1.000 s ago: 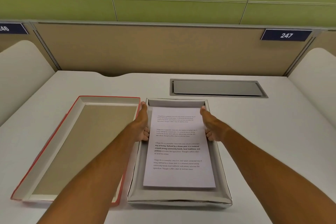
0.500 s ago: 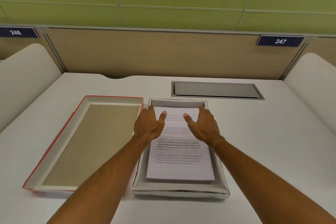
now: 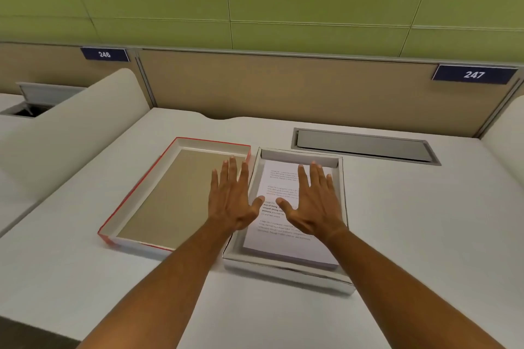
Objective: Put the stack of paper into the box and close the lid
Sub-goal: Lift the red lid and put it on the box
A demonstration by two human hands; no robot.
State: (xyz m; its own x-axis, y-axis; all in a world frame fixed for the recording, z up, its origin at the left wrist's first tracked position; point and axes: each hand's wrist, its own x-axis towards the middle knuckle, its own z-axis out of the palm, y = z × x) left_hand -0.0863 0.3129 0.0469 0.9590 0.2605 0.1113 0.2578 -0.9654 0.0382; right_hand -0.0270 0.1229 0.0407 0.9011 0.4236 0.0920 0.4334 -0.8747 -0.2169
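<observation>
The white stack of paper (image 3: 283, 246) with printed text lies flat inside the silver-walled box (image 3: 286, 273) in the middle of the desk. To the left of the box lies the red-edged lid (image 3: 175, 195), upside down, its tan inside facing up. My left hand (image 3: 231, 198) hovers palm down with fingers spread over the gap between lid and box. Over the paper's upper half my right hand (image 3: 312, 201) is also flat, palm down, fingers apart. Neither hand holds anything.
A closed grey cable hatch (image 3: 363, 146) is set in the white desk (image 3: 425, 235) behind the box. A tan partition (image 3: 283, 88) with tags 246 and 247 closes the far side. Curved white dividers (image 3: 71, 133) flank the desk.
Both hands have come off the paper's side edges, risen and turned palm down. My left hand has shifted left toward the lid. The view has turned left.
</observation>
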